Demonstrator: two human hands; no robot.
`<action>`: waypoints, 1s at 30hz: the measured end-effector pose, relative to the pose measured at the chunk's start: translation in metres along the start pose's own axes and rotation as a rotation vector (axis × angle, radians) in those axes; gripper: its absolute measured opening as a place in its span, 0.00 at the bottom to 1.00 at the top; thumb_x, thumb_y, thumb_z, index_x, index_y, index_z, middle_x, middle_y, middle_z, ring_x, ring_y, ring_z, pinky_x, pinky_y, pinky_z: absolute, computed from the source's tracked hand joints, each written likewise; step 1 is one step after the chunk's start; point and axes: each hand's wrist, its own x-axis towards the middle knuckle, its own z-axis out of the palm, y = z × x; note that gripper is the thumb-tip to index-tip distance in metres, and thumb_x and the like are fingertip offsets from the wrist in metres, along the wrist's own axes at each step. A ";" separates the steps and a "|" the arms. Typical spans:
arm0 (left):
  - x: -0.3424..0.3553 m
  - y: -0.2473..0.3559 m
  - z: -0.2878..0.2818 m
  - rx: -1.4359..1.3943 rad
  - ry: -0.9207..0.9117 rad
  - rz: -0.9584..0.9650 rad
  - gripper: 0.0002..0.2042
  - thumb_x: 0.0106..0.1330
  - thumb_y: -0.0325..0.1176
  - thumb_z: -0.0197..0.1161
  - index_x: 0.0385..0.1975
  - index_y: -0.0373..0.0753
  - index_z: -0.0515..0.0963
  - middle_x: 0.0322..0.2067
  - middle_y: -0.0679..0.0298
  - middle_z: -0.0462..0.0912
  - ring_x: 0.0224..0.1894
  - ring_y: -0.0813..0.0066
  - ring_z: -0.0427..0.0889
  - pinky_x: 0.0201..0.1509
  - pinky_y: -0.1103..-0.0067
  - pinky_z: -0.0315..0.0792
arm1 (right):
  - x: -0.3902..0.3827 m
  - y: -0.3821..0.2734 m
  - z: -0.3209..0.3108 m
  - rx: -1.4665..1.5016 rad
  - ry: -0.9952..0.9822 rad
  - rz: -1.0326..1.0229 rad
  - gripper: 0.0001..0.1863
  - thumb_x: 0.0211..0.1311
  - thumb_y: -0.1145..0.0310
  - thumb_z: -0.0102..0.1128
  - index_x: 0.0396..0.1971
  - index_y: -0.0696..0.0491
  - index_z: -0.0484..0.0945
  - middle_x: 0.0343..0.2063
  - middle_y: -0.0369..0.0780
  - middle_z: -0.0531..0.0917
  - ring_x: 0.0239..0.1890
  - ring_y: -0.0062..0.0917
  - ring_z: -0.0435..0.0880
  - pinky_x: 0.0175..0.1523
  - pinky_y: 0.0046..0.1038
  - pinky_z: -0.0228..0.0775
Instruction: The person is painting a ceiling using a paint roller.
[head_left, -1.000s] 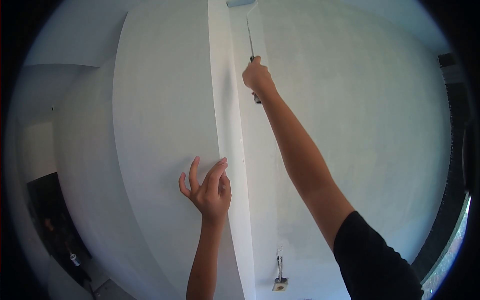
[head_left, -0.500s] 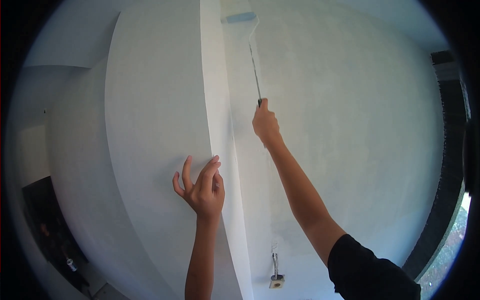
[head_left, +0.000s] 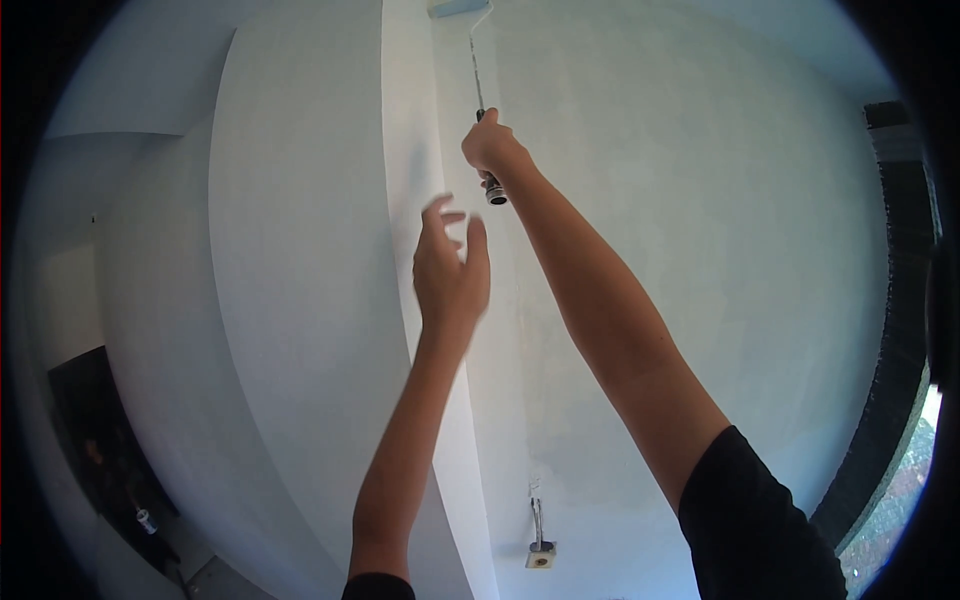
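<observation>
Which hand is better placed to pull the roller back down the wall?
Right. The right hand grips the roller handle; the left hand is open, empty, below it.

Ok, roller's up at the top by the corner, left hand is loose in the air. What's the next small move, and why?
Probably draw the roller straight down the wall. Its sleeve is at the top edge of view beside the corner edge, and the right hand is fully stretched on the handle, so little upward travel seems left. The left hand hangs open near the handle's end, touching nothing.
</observation>
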 end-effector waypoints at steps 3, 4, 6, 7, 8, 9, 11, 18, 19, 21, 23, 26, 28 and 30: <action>0.076 0.020 0.011 -0.484 -0.373 -0.457 0.20 0.63 0.47 0.38 0.44 0.35 0.63 0.32 0.58 0.74 0.31 0.66 0.79 0.32 0.75 0.73 | 0.008 -0.016 0.003 -0.077 0.058 -0.054 0.24 0.55 0.75 0.46 0.53 0.58 0.55 0.46 0.52 0.72 0.45 0.42 0.78 0.39 0.36 0.77; 0.083 0.026 0.017 -0.625 -0.366 -0.493 0.19 0.63 0.45 0.36 0.42 0.35 0.62 0.31 0.56 0.72 0.25 0.68 0.74 0.30 0.75 0.72 | 0.005 -0.018 -0.001 -0.068 0.025 -0.053 0.25 0.54 0.74 0.47 0.53 0.58 0.55 0.45 0.52 0.73 0.45 0.41 0.78 0.42 0.36 0.75; 0.090 0.029 0.022 -0.751 -0.353 -0.532 0.19 0.63 0.44 0.35 0.41 0.34 0.62 0.30 0.54 0.70 0.19 0.69 0.70 0.29 0.75 0.70 | -0.002 -0.022 -0.013 -0.044 -0.140 -0.048 0.30 0.51 0.70 0.50 0.55 0.59 0.54 0.41 0.52 0.76 0.44 0.41 0.78 0.49 0.37 0.70; 0.092 0.022 0.027 -0.797 -0.382 -0.585 0.17 0.64 0.46 0.35 0.37 0.36 0.61 0.26 0.58 0.69 0.17 0.71 0.67 0.26 0.77 0.68 | 0.004 -0.017 -0.015 -0.037 -0.143 -0.041 0.30 0.51 0.70 0.50 0.55 0.59 0.54 0.41 0.52 0.76 0.44 0.41 0.78 0.49 0.37 0.70; 0.090 0.020 0.032 -0.843 -0.409 -0.636 0.17 0.65 0.48 0.36 0.32 0.38 0.61 0.21 0.61 0.67 0.15 0.73 0.63 0.23 0.78 0.65 | 0.015 -0.014 -0.018 -0.044 -0.201 -0.042 0.32 0.51 0.69 0.49 0.57 0.60 0.52 0.41 0.53 0.76 0.44 0.40 0.78 0.49 0.37 0.70; 0.087 0.018 0.035 -0.833 -0.408 -0.639 0.17 0.65 0.48 0.36 0.32 0.38 0.61 0.21 0.61 0.67 0.15 0.73 0.63 0.23 0.78 0.65 | 0.026 -0.011 -0.021 -0.050 -0.261 -0.045 0.34 0.51 0.68 0.49 0.59 0.61 0.50 0.41 0.53 0.76 0.43 0.40 0.79 0.49 0.37 0.70; 0.082 0.011 0.036 -0.766 -0.456 -0.654 0.18 0.67 0.50 0.39 0.30 0.39 0.62 0.18 0.64 0.67 0.13 0.74 0.63 0.20 0.80 0.60 | 0.040 -0.011 -0.024 -0.237 -0.412 -0.207 0.37 0.50 0.69 0.46 0.61 0.64 0.45 0.41 0.56 0.76 0.42 0.42 0.79 0.50 0.38 0.69; 0.079 0.003 0.022 -0.682 -0.361 -0.536 0.16 0.68 0.46 0.43 0.37 0.37 0.65 0.23 0.66 0.67 0.13 0.79 0.65 0.15 0.82 0.57 | 0.053 -0.017 0.011 0.346 0.018 -0.314 0.31 0.52 0.71 0.44 0.58 0.67 0.54 0.41 0.59 0.75 0.43 0.46 0.78 0.47 0.37 0.72; 0.082 0.001 0.018 -0.660 -0.402 -0.512 0.15 0.68 0.46 0.43 0.37 0.38 0.65 0.22 0.67 0.65 0.13 0.79 0.65 0.15 0.82 0.56 | 0.056 -0.020 0.011 0.312 0.026 -0.341 0.32 0.52 0.71 0.45 0.58 0.66 0.53 0.41 0.57 0.76 0.43 0.45 0.78 0.46 0.36 0.73; 0.087 -0.002 0.017 -0.677 -0.414 -0.525 0.15 0.68 0.47 0.43 0.37 0.40 0.64 0.20 0.70 0.62 0.12 0.81 0.61 0.14 0.83 0.52 | 0.057 -0.023 0.015 0.278 0.031 -0.363 0.32 0.53 0.71 0.45 0.59 0.66 0.52 0.41 0.56 0.76 0.42 0.44 0.79 0.45 0.36 0.73; 0.090 -0.003 0.019 -0.806 -0.515 -0.560 0.15 0.68 0.48 0.41 0.34 0.42 0.63 0.18 0.71 0.59 0.12 0.82 0.56 0.13 0.84 0.48 | 0.055 -0.030 0.017 0.072 0.126 -0.293 0.31 0.54 0.71 0.46 0.59 0.64 0.53 0.40 0.53 0.77 0.42 0.43 0.80 0.44 0.35 0.74; 0.083 -0.014 0.025 -0.801 -0.515 -0.574 0.15 0.69 0.48 0.39 0.29 0.43 0.61 0.16 0.72 0.58 0.12 0.84 0.53 0.13 0.85 0.45 | 0.049 -0.025 0.021 0.019 0.145 -0.283 0.31 0.55 0.72 0.46 0.60 0.63 0.52 0.40 0.51 0.78 0.42 0.40 0.80 0.44 0.35 0.74; 0.071 -0.027 0.021 -0.812 -0.520 -0.583 0.15 0.69 0.48 0.37 0.28 0.44 0.60 0.16 0.72 0.58 0.11 0.84 0.53 0.13 0.85 0.44 | 0.032 -0.019 0.034 -0.035 0.170 -0.277 0.32 0.55 0.72 0.46 0.60 0.63 0.52 0.40 0.51 0.78 0.42 0.40 0.80 0.44 0.35 0.73; 0.043 -0.043 0.020 -0.867 -0.544 -0.605 0.15 0.69 0.49 0.37 0.28 0.45 0.61 0.15 0.73 0.57 0.11 0.85 0.52 0.13 0.85 0.44 | 0.009 -0.002 0.048 -0.098 0.200 -0.261 0.32 0.55 0.72 0.46 0.61 0.63 0.51 0.40 0.51 0.78 0.42 0.40 0.80 0.44 0.35 0.73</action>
